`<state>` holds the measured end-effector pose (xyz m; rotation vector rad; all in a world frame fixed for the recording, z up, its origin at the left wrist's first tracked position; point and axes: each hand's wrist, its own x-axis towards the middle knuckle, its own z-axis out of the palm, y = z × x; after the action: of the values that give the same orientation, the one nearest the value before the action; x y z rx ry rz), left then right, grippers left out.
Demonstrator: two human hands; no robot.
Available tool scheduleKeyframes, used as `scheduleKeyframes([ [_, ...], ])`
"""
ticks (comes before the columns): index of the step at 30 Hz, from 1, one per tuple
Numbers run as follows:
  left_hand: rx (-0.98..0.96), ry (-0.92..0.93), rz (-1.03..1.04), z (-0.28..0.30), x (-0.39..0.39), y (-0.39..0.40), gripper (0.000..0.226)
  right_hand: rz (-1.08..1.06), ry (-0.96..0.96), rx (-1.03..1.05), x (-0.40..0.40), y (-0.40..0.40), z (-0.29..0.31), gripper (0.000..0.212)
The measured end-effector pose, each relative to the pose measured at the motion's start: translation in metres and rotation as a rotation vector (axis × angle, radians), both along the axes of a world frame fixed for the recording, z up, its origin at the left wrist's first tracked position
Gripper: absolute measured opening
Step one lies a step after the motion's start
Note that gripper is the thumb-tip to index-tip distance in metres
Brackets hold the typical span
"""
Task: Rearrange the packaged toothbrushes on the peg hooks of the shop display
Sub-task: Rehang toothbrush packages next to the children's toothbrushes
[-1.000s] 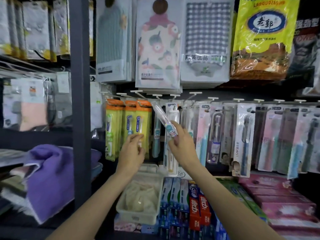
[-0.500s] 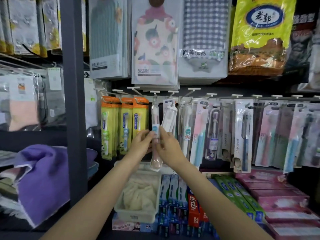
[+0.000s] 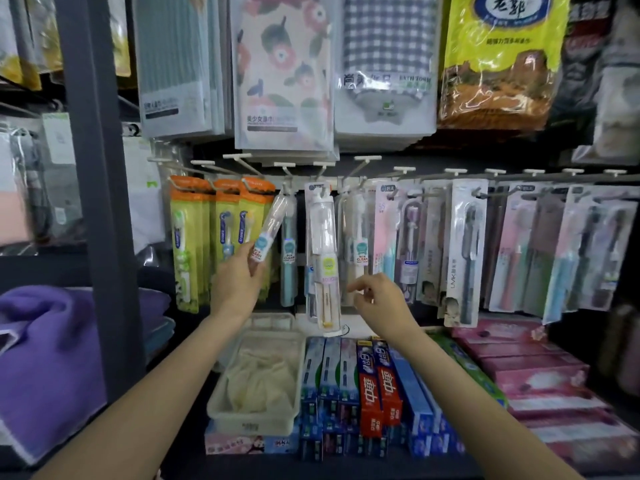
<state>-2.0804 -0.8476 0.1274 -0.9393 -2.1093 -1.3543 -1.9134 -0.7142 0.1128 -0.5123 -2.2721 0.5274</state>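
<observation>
Here the left hand (image 3: pixel 235 285) pinches the lower end of a clear toothbrush pack (image 3: pixel 272 230) between thumb and fingers; the pack leans left, its top up at a peg hook (image 3: pixel 285 168) in the middle of the frame. The right hand (image 3: pixel 381 299) is loosely curled, fingers half bent, holding nothing, just right of a hanging white pack (image 3: pixel 323 258) and not clearly touching it. Below, centre, a pale plastic bin (image 3: pixel 252 422) holds crumpled cream cloth (image 3: pixel 259 379). Right of it stand upright toothpaste boxes (image 3: pixel 377 386).
</observation>
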Motion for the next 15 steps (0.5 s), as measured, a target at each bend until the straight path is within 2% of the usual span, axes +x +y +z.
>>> scheduleKeyframes([
  [8,-0.031,-0.039,0.006,0.000,0.013,0.008,0.033,0.000,-0.026,-0.024,-0.011,-0.001,-0.004,0.023],
  [15,-0.145,-0.008,0.047,0.012,0.024,0.021,0.024,0.003,-0.027,-0.042,0.001,0.001,-0.008,0.023],
])
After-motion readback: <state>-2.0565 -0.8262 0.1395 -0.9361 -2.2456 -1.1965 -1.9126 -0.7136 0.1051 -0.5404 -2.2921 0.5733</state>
